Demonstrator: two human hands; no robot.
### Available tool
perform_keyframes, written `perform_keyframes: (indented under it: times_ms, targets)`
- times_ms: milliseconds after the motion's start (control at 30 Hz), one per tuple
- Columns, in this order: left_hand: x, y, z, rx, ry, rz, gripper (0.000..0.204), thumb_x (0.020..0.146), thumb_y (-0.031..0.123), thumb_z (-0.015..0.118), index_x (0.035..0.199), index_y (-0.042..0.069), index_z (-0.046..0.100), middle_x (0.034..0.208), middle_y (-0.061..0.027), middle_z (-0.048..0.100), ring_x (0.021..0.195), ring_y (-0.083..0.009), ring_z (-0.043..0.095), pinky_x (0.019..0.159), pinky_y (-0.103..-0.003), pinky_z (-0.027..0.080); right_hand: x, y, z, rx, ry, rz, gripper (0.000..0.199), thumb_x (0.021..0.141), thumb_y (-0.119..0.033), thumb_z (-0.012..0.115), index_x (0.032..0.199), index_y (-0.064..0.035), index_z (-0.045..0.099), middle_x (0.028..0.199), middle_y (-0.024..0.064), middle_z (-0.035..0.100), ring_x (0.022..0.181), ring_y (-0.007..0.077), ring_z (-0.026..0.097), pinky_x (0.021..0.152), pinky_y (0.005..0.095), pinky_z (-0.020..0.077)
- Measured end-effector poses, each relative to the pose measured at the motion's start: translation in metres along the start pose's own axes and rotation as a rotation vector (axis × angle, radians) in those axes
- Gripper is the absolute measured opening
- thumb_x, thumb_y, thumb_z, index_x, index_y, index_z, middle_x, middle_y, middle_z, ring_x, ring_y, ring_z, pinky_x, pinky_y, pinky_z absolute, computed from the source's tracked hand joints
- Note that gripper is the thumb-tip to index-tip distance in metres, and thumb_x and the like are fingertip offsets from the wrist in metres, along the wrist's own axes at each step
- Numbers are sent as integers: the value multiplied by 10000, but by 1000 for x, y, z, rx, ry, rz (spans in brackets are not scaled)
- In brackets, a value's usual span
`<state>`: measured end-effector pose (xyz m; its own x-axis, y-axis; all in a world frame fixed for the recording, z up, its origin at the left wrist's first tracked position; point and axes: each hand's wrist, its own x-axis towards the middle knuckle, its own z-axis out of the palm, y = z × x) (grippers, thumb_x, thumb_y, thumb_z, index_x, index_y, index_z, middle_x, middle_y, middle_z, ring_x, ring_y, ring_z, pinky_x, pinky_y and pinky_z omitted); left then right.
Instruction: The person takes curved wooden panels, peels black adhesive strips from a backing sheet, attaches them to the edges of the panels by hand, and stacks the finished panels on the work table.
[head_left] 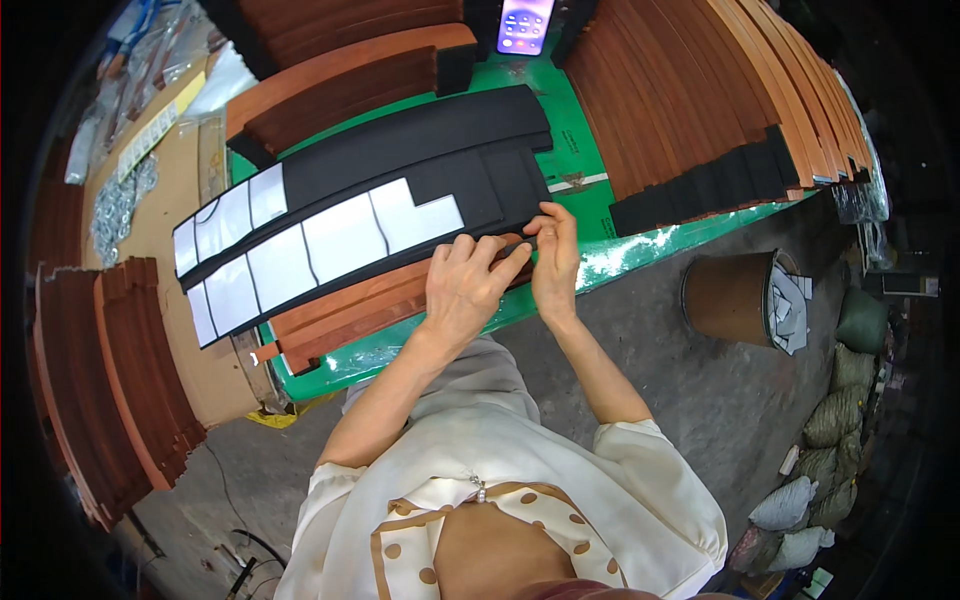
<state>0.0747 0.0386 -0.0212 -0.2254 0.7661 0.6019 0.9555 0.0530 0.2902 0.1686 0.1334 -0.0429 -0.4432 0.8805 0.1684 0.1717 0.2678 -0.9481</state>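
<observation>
Two bare hands meet at the right end of brown wooden slats on a green tabletop.

The left hand (462,290) and right hand (553,262) curl toward each other, fingertips nearly together over the slats' end; whether they pinch anything between them is hidden, so I cannot tell. The wooden slats (350,310) run leftward from under the left hand, along the near edge of the green tabletop (600,262), probably so their ends stay within easy reach. Just beyond the fingers lie black sheets (420,130) with white rectangles (335,240) to the grip's left, likely kept close for handy picking. Beyond the right hand, stacked slats (670,90) stand with dark ends facing the person, perhaps to keep them orderly.
</observation>
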Motion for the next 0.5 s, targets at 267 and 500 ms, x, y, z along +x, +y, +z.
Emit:
perform_keyframes:
  times_ms: [267,500]
  targets:
    - [-1,4,-12,-146,41,-161,268,734,198,631,1001,219,630,1053,-33,589,884,-196,606,723,-432,407,26,48,-43,195,38,204,339,962,-235,467,1235,-35,473,1133,105,555,852,161,582,762,277,491]
    - [-83,-98,-190,500,361,-356,358,687,13,649,1041,49,615,1080,-145,596,897,-283,577,736,-443,416,43,-12,-52,201,103,-71,244,977,-122,470,1203,-32,494,1079,66,568,852,93,535,802,247,467]
